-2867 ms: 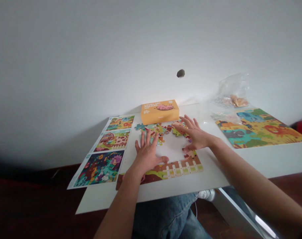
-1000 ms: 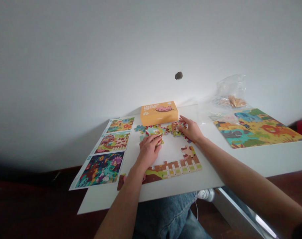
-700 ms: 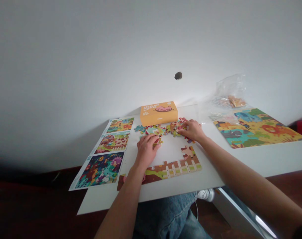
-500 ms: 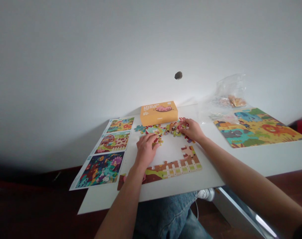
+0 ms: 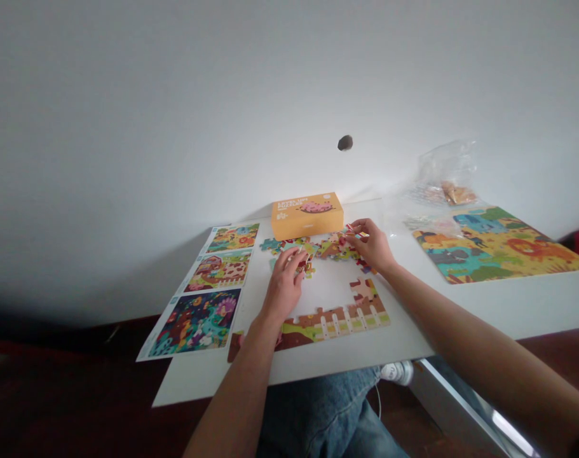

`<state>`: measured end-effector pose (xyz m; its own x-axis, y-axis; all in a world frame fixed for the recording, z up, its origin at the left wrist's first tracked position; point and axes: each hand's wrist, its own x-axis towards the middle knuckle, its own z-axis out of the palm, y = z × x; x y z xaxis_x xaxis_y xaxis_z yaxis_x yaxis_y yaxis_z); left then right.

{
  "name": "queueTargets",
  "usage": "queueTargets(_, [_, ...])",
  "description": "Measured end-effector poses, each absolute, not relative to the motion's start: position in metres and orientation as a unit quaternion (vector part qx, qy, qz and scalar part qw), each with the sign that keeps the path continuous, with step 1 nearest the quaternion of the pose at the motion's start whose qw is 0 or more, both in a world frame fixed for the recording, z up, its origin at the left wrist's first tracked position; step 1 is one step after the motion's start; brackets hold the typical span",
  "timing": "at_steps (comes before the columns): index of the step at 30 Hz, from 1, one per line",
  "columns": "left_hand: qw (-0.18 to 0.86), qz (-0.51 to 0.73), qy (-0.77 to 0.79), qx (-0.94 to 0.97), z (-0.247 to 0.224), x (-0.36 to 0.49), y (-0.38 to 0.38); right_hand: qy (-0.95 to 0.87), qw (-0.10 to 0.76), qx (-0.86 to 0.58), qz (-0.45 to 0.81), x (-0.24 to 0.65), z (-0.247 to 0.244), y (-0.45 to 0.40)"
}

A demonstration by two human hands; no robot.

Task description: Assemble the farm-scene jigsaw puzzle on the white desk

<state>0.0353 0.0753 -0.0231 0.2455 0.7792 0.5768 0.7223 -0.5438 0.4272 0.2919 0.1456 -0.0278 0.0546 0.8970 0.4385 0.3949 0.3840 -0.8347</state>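
My right hand (image 5: 374,248) pinches a small puzzle piece (image 5: 349,229) with red and white on it, just above the loose pieces. My left hand (image 5: 283,286) is curled at the near left side of the heap, a light-edged piece seemingly between its fingers; the fingers partly hide it. Loose puzzle pieces (image 5: 334,248) lie heaped in front of the box. Nearer to me is a joined strip of puzzle (image 5: 337,324) with a white fence, green grass and brown ground, turning up at its right end. My left forearm covers part of this strip.
An orange puzzle box (image 5: 308,219) stands against the wall behind the pieces. At the left lies a sheet with three pictures (image 5: 201,324). A completed animal puzzle (image 5: 503,248) lies at the right, with clear plastic bags (image 5: 444,175) behind it. The white table (image 5: 413,318) ends before my knees.
My right hand has lifted slightly from the heap, bringing a piece up with it. My left hand has shifted a little, its fingers raised somewhat. The view has moved slightly.
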Motion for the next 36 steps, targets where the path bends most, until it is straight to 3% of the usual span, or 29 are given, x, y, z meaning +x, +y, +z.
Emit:
queueTargets(7, [0.003,0.366,0.508,0.78,-0.027,0.033,0.076,-0.662,0.511,-0.468,0.284,0.288,-0.027,0.142])
queueTargets(15, [-0.01,0.293,0.539,0.79,-0.032,0.034,0.075,-0.698,0.444,-0.515,0.222,0.289,-0.028,0.144])
queueTargets(19, [-0.002,0.307,0.542,0.782,-0.031,0.035,0.076,-0.706,0.458,-0.514,0.168,0.291,-0.028,0.146])
queueTargets(22, [0.023,0.344,0.531,0.774,-0.029,0.037,0.077,-0.717,0.461,-0.503,0.144,0.292,-0.024,0.143])
queueTargets(27, [0.094,0.391,0.493,0.772,-0.027,0.042,0.074,-0.816,0.347,-0.394,0.241,0.281,-0.015,0.128])
queueTargets(31, [0.129,0.397,0.458,0.785,-0.026,0.047,0.07,-0.858,0.286,-0.366,0.22,0.272,-0.012,0.12])
queueTargets(36, [0.153,0.413,0.407,0.8,-0.021,0.052,0.066,-0.862,0.289,-0.36,0.21,0.271,-0.012,0.121])
